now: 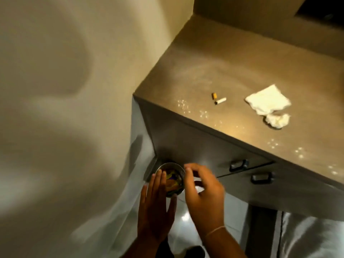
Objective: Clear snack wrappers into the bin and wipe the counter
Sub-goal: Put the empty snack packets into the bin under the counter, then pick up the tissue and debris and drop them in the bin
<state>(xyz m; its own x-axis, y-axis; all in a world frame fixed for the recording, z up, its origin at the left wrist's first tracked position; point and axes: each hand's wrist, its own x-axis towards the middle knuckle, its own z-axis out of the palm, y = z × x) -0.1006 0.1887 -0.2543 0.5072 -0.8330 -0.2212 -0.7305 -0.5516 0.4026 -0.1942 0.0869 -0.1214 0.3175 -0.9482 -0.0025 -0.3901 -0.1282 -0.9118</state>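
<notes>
A small round metal bin (177,167) stands on the floor in the corner beside the counter, with colourful snack wrappers (172,181) inside it. My left hand (155,205) hovers flat over the bin's near side, fingers straight and empty. My right hand (202,190) hangs above the bin's right rim, fingers spread and curled, holding nothing. On the brown counter (232,67) lie a small yellow piece (214,95), a small white roll (221,100), a folded white cloth (268,102) and a crumpled white tissue (277,120). Pale crumbs (202,113) dot the counter's front edge.
A beige wall (65,90) fills the left. Two drawers with dark handles (239,164) (260,177) sit under the counter. Glossy white floor tiles (186,218) lie below my hands. A dark opening (323,10) shows at the top right.
</notes>
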